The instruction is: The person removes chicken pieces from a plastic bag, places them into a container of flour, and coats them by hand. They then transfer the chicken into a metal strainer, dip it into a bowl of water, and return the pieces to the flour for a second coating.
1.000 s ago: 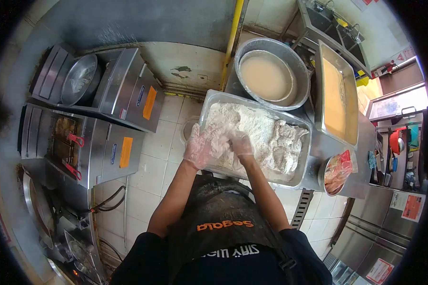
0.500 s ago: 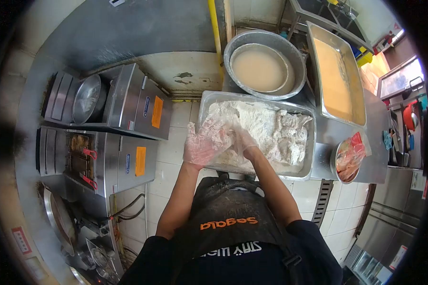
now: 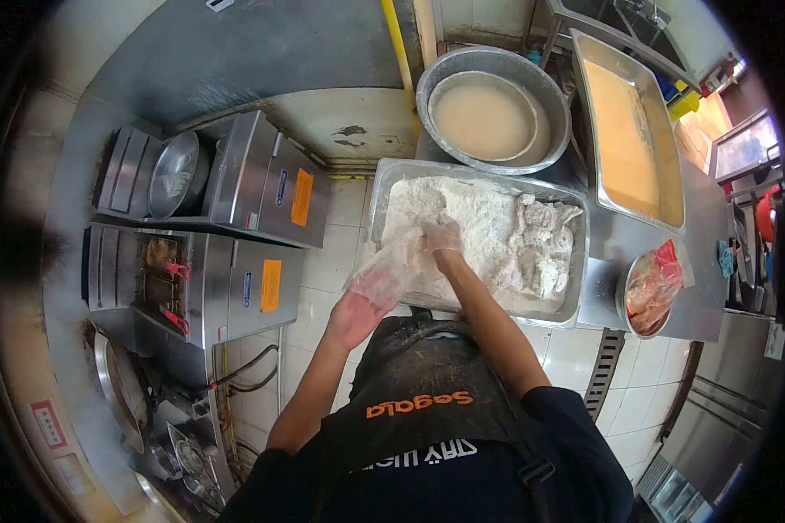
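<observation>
A clear, flour-dusted plastic glove [image 3: 399, 259] sits loosely around the fingers of my left hand [image 3: 358, 312], whose palm and wrist are bare. The left fingers look stretched out inside the film. My right hand [image 3: 445, 241], also in a clear glove, pinches the far end of that glove. Both hands are over the near left part of a metal tray [image 3: 582, 261] of white flour [image 3: 462, 205]. Floured pieces [image 3: 542, 246], apparently meat, lie at the tray's right side.
Behind the tray stands a large metal basin [image 3: 558, 105] holding a tub of cloudy liquid [image 3: 482, 118]. A deep pan of orange-yellow batter [image 3: 624, 139] is at right. Nearer is a bowl with bagged raw meat [image 3: 656, 292]. Fryers [image 3: 253, 283] stand left.
My left hand has drawn down and left, and its glove has slid off the palm toward the fingers. The right hand has shifted slightly up, holding the glove's end. The view has shifted slightly.
</observation>
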`<act>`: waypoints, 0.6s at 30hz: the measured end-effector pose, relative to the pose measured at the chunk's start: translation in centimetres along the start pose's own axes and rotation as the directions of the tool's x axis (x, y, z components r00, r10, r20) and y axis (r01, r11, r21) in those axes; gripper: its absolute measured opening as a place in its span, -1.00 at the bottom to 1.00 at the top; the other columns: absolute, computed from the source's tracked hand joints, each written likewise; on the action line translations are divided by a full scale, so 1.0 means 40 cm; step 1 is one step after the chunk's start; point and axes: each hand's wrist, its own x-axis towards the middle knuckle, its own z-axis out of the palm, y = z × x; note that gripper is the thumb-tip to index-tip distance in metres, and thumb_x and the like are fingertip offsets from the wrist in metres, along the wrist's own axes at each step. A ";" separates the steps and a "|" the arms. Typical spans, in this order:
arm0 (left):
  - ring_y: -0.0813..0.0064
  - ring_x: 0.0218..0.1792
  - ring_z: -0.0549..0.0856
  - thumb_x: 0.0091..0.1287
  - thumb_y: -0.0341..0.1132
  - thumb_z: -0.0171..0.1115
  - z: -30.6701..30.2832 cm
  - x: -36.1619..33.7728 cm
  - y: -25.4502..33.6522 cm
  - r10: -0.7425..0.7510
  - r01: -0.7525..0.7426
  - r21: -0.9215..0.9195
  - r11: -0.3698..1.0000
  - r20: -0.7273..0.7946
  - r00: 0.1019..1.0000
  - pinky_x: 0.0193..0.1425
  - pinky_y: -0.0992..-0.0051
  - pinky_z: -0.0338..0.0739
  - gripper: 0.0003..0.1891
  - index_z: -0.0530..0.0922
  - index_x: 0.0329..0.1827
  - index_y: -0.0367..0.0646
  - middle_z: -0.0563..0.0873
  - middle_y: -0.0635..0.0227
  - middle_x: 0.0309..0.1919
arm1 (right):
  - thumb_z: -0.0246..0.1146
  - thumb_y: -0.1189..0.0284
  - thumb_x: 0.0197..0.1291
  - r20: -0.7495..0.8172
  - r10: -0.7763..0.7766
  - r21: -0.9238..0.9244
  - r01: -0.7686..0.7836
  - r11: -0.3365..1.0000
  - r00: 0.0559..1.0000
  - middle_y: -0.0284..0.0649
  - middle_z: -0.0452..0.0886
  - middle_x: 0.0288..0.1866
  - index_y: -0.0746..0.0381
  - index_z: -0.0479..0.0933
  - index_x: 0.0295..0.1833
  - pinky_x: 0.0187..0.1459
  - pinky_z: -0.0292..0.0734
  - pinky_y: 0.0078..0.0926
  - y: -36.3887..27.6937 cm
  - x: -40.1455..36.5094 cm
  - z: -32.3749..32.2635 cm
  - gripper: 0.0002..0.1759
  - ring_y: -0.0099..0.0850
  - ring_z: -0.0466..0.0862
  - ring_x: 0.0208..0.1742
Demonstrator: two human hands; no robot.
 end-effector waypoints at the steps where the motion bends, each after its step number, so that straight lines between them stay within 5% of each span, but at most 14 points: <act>1: 0.11 0.47 0.29 0.58 -0.03 -0.22 0.001 -0.026 0.002 0.037 -0.043 -0.071 0.997 -0.078 0.996 0.55 0.11 0.15 -0.46 0.23 0.49 -0.16 0.29 0.20 0.48 | 0.40 0.25 0.12 -0.002 0.000 0.003 0.000 1.000 1.000 -0.15 0.59 -0.39 0.36 0.50 -0.22 -0.40 0.52 -0.36 0.004 0.009 -0.002 -0.61 -0.37 0.60 -0.42; 3: 0.08 0.47 0.28 0.59 -0.04 -0.24 -0.012 -0.051 0.007 0.069 -0.093 -0.145 0.985 -0.160 0.985 0.55 0.08 0.15 -0.47 0.25 0.47 -0.18 0.27 0.20 0.49 | 0.38 0.06 0.11 0.043 -0.284 -0.612 0.250 0.751 0.958 0.09 0.64 -0.20 0.43 0.50 -0.04 -0.18 0.55 -0.21 -0.013 0.002 -0.003 -0.39 -0.13 0.66 -0.25; 4: 0.06 0.42 0.36 0.58 0.01 -0.25 -0.027 -0.053 0.009 0.092 -0.097 -0.010 0.995 -0.239 0.967 0.51 0.11 0.24 -0.45 0.28 0.45 -0.17 0.35 0.15 0.44 | 0.38 0.06 0.11 0.048 -0.285 -0.615 0.253 0.747 0.957 0.09 0.64 -0.20 0.43 0.50 -0.04 -0.18 0.55 -0.21 -0.019 -0.009 -0.004 -0.39 -0.13 0.66 -0.25; 6: 0.03 0.37 0.44 0.57 0.07 -0.26 -0.040 -0.060 0.026 0.130 -0.096 0.122 0.988 -0.310 0.942 0.47 0.14 0.33 -0.42 0.31 0.43 -0.16 0.42 0.10 0.40 | 0.30 -0.07 0.14 -0.095 -0.476 -0.825 0.199 0.529 0.874 0.25 0.62 -0.05 0.44 0.48 0.13 0.04 0.51 -0.14 -0.120 -0.095 0.019 -0.24 0.09 0.63 -0.04; 8: 0.16 0.12 0.65 0.50 0.04 0.01 -0.025 -0.061 0.053 0.196 0.176 0.481 0.859 -0.626 0.755 0.16 0.29 0.57 -0.50 0.46 0.25 -0.19 0.58 0.01 0.22 | 0.30 -0.07 0.13 -0.138 -0.501 -0.805 0.198 0.559 0.854 0.27 0.56 0.07 0.39 0.44 0.22 0.11 0.49 -0.12 -0.146 -0.103 0.005 -0.21 0.08 0.60 0.07; 9: 0.16 0.12 0.65 0.50 0.04 0.01 0.021 -0.063 0.061 0.193 0.175 0.482 0.858 -0.620 0.760 0.16 0.29 0.57 -0.50 0.46 0.25 -0.19 0.58 0.01 0.22 | 0.30 -0.07 0.12 -0.186 -0.520 -0.782 0.195 0.592 0.833 0.30 0.50 0.20 0.34 0.41 0.32 0.19 0.47 -0.10 -0.151 -0.103 -0.008 -0.18 0.07 0.57 0.17; 10: 0.26 -0.07 0.66 0.40 -0.02 0.19 0.071 -0.069 0.067 0.493 0.324 0.806 0.495 -0.567 0.659 -0.03 0.36 0.56 -0.56 0.48 0.10 -0.22 0.63 0.06 0.03 | 0.30 -0.07 0.12 -0.194 -0.526 -0.784 0.191 0.590 0.828 0.30 0.50 0.20 0.34 0.41 0.32 0.19 0.47 -0.10 -0.135 -0.089 -0.019 -0.18 0.07 0.57 0.17; 11: 0.36 -0.27 0.66 0.30 -0.08 0.36 0.109 -0.063 0.067 0.725 0.488 0.873 0.020 -0.348 0.594 -0.22 0.43 0.55 -0.59 0.50 -0.05 -0.24 0.67 0.10 -0.15 | 0.29 -0.08 0.13 -0.189 -0.598 -0.789 0.241 0.565 0.779 0.35 0.39 0.29 0.36 0.33 0.38 0.24 0.43 -0.11 -0.096 -0.060 -0.034 -0.11 0.11 0.52 0.24; 12: 0.36 -0.27 0.66 0.30 -0.08 0.36 0.127 -0.038 0.050 0.720 0.477 0.879 0.014 -0.340 0.605 -0.22 0.43 0.55 -0.59 0.50 -0.05 -0.24 0.67 0.10 -0.15 | 0.27 -0.09 0.14 -0.186 -0.665 -0.795 0.287 0.535 0.724 0.39 0.28 0.38 0.38 0.25 0.45 0.29 0.40 -0.12 -0.091 -0.053 -0.047 -0.05 0.14 0.47 0.30; 13: 0.39 -0.36 0.57 0.19 -0.17 0.44 0.152 -0.003 0.019 0.713 0.231 0.973 -0.025 -0.145 0.686 -0.28 0.42 0.48 -0.60 0.45 -0.13 -0.23 0.59 0.18 -0.29 | 0.27 -0.09 0.14 -0.194 -0.671 -0.799 0.281 0.531 0.716 0.39 0.28 0.38 0.38 0.25 0.45 0.29 0.40 -0.12 -0.082 -0.052 -0.058 -0.05 0.14 0.47 0.30; 14: 0.43 -0.44 0.48 0.09 -0.27 0.52 0.177 0.031 -0.016 0.700 -0.029 0.998 -0.056 0.060 0.711 -0.34 0.41 0.40 -0.58 0.40 -0.21 -0.22 0.51 0.26 -0.42 | 0.19 -0.04 0.22 -0.116 -0.598 -0.784 0.297 0.545 0.793 0.40 0.19 0.43 0.34 0.18 0.49 0.34 0.34 -0.14 -0.082 -0.066 -0.054 -0.10 0.16 0.42 0.35; 16: 0.41 -0.45 0.46 0.07 -0.27 0.52 0.233 0.121 -0.092 0.676 -0.135 0.982 -0.129 0.187 0.713 -0.34 0.38 0.40 -0.56 0.37 -0.23 -0.21 0.43 0.30 -0.47 | 0.12 0.02 0.30 -0.040 -0.524 -0.769 0.309 0.560 0.851 0.41 0.11 0.47 0.31 0.12 0.53 0.39 0.29 -0.15 -0.132 -0.110 -0.048 -0.15 0.17 0.37 0.39; 18: 0.39 -0.47 0.44 0.04 -0.28 0.52 0.236 0.160 -0.121 0.631 -0.244 0.947 -0.209 0.321 0.706 -0.34 0.36 0.40 -0.54 0.34 -0.24 -0.20 0.36 0.34 -0.52 | -0.06 0.20 0.42 0.092 -0.085 -0.784 0.125 0.608 0.992 0.40 0.11 0.48 0.14 0.02 0.59 0.42 0.24 -0.18 -0.256 -0.199 -0.047 -0.32 0.18 0.34 0.42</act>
